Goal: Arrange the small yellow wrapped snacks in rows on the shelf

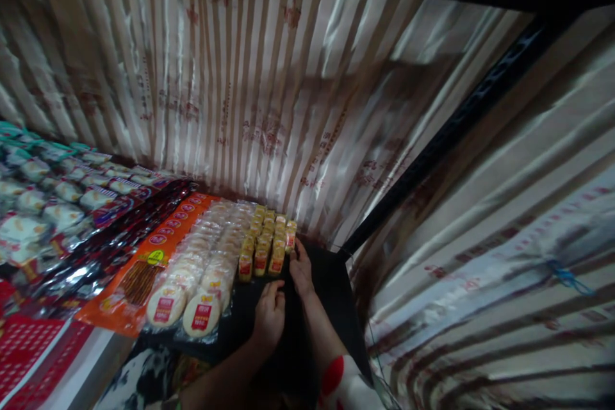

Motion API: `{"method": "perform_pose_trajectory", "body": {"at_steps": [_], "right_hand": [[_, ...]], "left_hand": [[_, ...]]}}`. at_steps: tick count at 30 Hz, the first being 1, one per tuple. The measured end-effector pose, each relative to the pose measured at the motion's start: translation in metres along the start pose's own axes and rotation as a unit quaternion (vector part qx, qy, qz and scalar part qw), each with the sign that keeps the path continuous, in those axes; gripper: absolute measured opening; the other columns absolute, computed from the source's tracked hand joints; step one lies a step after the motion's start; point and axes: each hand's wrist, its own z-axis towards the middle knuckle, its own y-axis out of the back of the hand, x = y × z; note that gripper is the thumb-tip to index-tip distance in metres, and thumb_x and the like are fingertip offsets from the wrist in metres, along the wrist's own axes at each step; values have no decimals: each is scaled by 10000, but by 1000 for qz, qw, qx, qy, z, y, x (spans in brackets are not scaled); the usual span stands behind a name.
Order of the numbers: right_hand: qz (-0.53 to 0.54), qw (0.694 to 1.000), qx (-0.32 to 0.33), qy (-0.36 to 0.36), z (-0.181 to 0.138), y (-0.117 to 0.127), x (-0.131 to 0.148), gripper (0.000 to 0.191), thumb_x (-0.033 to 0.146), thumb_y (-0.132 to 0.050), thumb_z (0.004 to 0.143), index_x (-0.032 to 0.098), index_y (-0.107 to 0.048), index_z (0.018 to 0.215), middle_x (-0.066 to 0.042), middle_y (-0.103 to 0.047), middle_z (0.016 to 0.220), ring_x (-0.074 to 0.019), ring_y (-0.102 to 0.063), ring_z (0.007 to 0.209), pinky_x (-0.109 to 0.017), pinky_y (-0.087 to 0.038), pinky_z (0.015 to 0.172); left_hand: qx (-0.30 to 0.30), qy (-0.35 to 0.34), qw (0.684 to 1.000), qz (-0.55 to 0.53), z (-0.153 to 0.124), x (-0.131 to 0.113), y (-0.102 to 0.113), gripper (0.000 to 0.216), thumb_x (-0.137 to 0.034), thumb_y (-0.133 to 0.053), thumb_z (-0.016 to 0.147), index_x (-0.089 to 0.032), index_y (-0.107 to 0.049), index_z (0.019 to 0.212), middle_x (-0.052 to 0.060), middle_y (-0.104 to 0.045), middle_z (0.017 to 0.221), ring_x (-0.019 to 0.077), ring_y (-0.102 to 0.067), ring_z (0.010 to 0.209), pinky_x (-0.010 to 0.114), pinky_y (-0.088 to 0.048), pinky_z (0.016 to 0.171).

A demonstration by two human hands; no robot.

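Observation:
Small yellow-wrapped snack packs (261,250) with red labels stand in short rows on a black shelf (331,282). At the right end of these rows, my right hand (301,272) has its fingers closed against a single yellow snack pack (291,237). Just in front of the rows is my left hand (270,315), its fingers curled in and no object visible in them. Left of the yellow packs lie two overlapping rows of round, pale crackers in clear wrappers (202,314), with red labels.
An orange snack bag (144,262) lies beside the crackers. Farther left are dark shiny packages (100,262) and many white packs (62,214). A striped plastic sheet (269,90) hangs behind. A black metal post (446,134) slants up at the right.

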Motion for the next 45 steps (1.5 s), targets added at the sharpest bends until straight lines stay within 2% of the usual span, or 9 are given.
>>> {"method": "perform_pose_trajectory", "body": {"at_steps": [7, 11, 14, 22, 29, 34, 38, 41, 45], "right_hand": [[-121, 991, -41, 45, -10, -12, -2, 471, 223, -364, 778, 168, -512, 1222, -97, -580, 1180, -211, -496, 1100, -368, -365, 959], [-165, 979, -95, 68, -11, -17, -5, 449, 186, -365, 760, 150, -547, 1169, -127, -574, 1130, -236, -481, 1066, -394, -366, 920], [-162, 977, -114, 79, -10, -19, -5, 450, 169, -361, 749, 154, -546, 1158, -132, -559, 1128, -233, -470, 1066, -384, -373, 899], [-132, 986, -77, 60, -12, -12, 1, 462, 180, -350, 743, 125, -533, 1164, -130, -571, 1152, -226, -482, 1085, -386, -362, 940], [-103, 991, -87, 23, -27, -1, 20, 416, 218, -395, 750, 90, -563, 1108, -151, -579, 1148, -226, -500, 1093, -400, -338, 983], [25, 996, -78, -17, -84, 11, 43, 413, 338, -437, 786, 147, -530, 1140, -119, -581, 1140, -185, -574, 960, -332, -449, 850], [121, 992, 8, -44, -167, 23, 61, 378, 403, -447, 818, 154, -548, 1084, -83, -649, 943, -153, -621, 762, -284, -488, 703], [71, 994, 83, -29, -228, 28, 62, 313, 401, -423, 842, 177, -615, 949, -47, -663, 788, -153, -614, 688, -273, -483, 672], [-86, 978, 191, -8, -280, 25, 46, 253, 323, -444, 819, 207, -651, 907, -63, -685, 903, -205, -622, 866, -320, -457, 813]], "left_hand": [[-17, -31, 999, -7, 3, 11, -6, 312, -203, -344, 814, -154, -588, 1001, 99, -624, 1004, 196, -578, 954, 360, -488, 847], [-24, -55, 998, -1, 0, 8, -3, 304, -191, -356, 800, -157, -600, 979, 93, -634, 978, 195, -582, 931, 362, -464, 875], [-20, -56, 998, 1, -1, 6, 0, 321, -168, -348, 789, -154, -594, 994, 94, -630, 996, 193, -580, 944, 353, -461, 878], [-10, -61, 998, 1, -11, 4, 7, 318, -127, -335, 789, -168, -579, 989, 77, -617, 986, 167, -596, 890, 319, -495, 823], [18, -86, 996, -2, -48, -6, 24, 330, -69, -331, 772, -172, -578, 964, 64, -609, 963, 137, -594, 846, 283, -490, 803], [94, -93, 991, 25, -108, 2, 50, 304, -68, -358, 748, -184, -617, 859, 42, -627, 869, 144, -579, 837, 265, -465, 788], [138, -46, 986, 79, -149, 33, 76, 294, -126, -356, 802, -192, -634, 870, 49, -647, 895, 160, -581, 873, 280, -447, 821], [121, -2, 979, 163, -159, 60, 95, 282, -233, -376, 843, -182, -625, 966, 79, -639, 989, 189, -575, 935, 309, -436, 852], [126, 72, 952, 268, -161, 85, 113, 313, -313, -468, 815, -175, -596, 1066, 105, -611, 1088, 224, -553, 1025, 327, -412, 888]]}}
